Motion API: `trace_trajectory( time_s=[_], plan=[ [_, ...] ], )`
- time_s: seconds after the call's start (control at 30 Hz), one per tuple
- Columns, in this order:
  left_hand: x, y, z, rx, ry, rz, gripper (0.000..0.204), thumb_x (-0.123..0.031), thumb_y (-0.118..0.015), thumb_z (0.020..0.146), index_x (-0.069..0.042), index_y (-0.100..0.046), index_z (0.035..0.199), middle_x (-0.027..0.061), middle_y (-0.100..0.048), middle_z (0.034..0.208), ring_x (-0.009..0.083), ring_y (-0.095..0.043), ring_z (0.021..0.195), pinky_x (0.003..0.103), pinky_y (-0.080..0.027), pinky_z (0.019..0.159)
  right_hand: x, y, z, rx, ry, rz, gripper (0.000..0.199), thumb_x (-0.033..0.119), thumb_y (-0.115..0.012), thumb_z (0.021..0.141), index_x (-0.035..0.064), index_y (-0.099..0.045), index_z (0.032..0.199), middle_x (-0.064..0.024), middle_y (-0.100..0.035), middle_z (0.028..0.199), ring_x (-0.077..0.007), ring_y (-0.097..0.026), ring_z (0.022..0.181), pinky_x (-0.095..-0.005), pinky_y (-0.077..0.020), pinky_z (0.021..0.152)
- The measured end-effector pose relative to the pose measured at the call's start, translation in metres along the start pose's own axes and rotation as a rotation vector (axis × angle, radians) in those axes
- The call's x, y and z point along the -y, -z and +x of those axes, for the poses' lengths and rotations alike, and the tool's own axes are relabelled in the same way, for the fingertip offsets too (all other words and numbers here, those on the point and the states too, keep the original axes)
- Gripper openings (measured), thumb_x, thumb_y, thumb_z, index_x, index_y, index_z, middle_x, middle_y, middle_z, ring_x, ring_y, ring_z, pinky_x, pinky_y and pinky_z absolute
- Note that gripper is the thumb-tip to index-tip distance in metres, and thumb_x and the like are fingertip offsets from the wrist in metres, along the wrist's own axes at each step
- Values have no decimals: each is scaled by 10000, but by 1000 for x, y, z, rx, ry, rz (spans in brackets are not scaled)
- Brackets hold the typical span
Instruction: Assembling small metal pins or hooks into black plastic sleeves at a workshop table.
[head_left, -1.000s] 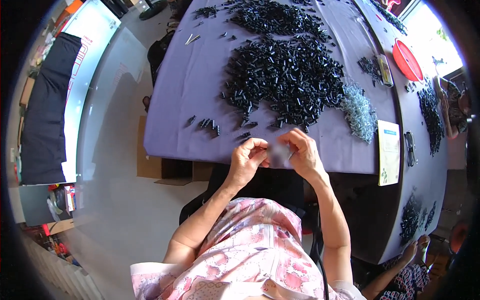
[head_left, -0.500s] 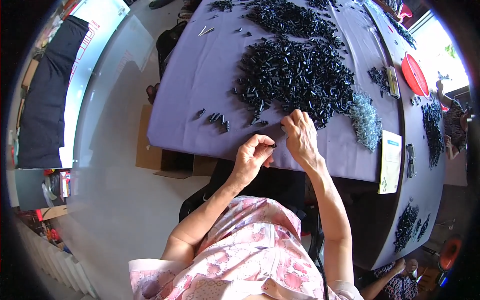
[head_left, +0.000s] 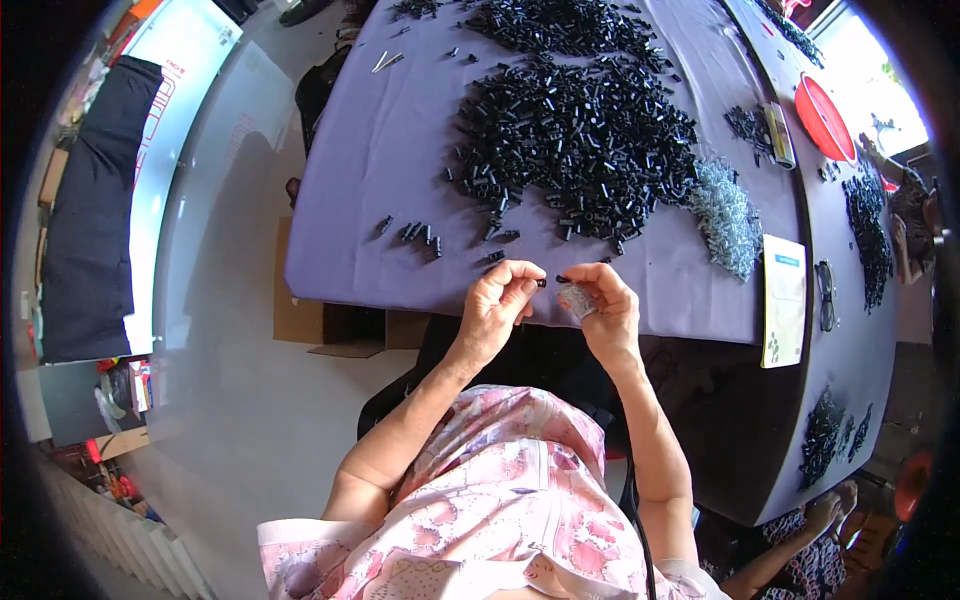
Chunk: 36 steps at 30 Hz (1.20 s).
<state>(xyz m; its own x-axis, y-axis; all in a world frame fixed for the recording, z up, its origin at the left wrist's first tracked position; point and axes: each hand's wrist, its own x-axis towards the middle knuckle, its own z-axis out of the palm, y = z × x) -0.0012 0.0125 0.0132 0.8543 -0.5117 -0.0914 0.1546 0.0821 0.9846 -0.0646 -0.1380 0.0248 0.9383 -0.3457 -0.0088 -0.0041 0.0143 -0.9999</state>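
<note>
My left hand (head_left: 494,308) pinches a small black plastic part (head_left: 541,283) between thumb and fingertips, just over the table's near edge. Facing it, a short gap away, my right hand (head_left: 613,318) grips another small black piece (head_left: 562,279) in its fingertips. A clump of small clear, silvery pieces (head_left: 578,299) is tucked in the right palm. Beyond both hands spreads a big heap of short black tubular parts (head_left: 585,140). To its right lies a pile of clear, glinting small pieces (head_left: 727,220). Several black parts (head_left: 418,235) form a loose row on the left.
A purple cloth (head_left: 345,190) covers the table. Right of me are a booklet (head_left: 784,300), eyeglasses (head_left: 827,295), a red basket (head_left: 825,118) and smaller black heaps. Other people's arms (head_left: 905,250) show at the far right. A cardboard box (head_left: 297,322) stands under the left corner.
My right hand has drawn back from the heap's near edge toward my left hand, now with a black piece in its fingertips. The left hand keeps its part. The view has shifted slightly.
</note>
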Motion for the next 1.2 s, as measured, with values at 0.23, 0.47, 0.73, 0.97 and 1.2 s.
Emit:
trace_trajectory(
  time_s=[0.23,0.47,0.73,0.97,1.2],
  plan=[
    [-3,-3,-1,0,42,-12,113,-123,-528,946,-71,-614,998,-55,-528,687,20,-460,594,172,-383,542,7,0,-3,48,281,-321,356,-180,-569,663,32,-602,948,-104,-617,925,-245,-641,862,-294,-510,745],
    [-6,-6,-2,21,53,11,124,-129,-528,947,-63,-605,1018,-50,-527,688,28,-466,605,177,-392,555,10,-2,-8,14,424,-497,363,-175,-556,590,22,-604,893,-117,-609,909,-287,-627,836,-315,-500,736],
    [6,-11,0,-57,154,-353,88,-132,-550,936,-59,-587,968,-6,-590,750,67,-539,625,198,-436,574,2,-4,-10,-22,469,-486,379,-174,-541,591,27,-600,906,-111,-605,912,-291,-623,819,-321,-497,719],
    [12,-12,2,-71,143,-351,66,-110,-558,927,-61,-588,959,14,-624,796,65,-561,632,203,-463,577,-7,-2,-10,16,561,-545,452,-156,-554,551,37,-574,960,-134,-573,966,-337,-601,838,-381,-508,704],
    [15,-14,3,-125,119,-252,64,-99,-577,915,-50,-603,949,9,-620,751,63,-555,595,199,-462,537,-7,-1,-6,71,638,-641,479,-150,-541,521,20,-546,968,-143,-551,971,-342,-580,848,-398,-512,714]
  ],
)
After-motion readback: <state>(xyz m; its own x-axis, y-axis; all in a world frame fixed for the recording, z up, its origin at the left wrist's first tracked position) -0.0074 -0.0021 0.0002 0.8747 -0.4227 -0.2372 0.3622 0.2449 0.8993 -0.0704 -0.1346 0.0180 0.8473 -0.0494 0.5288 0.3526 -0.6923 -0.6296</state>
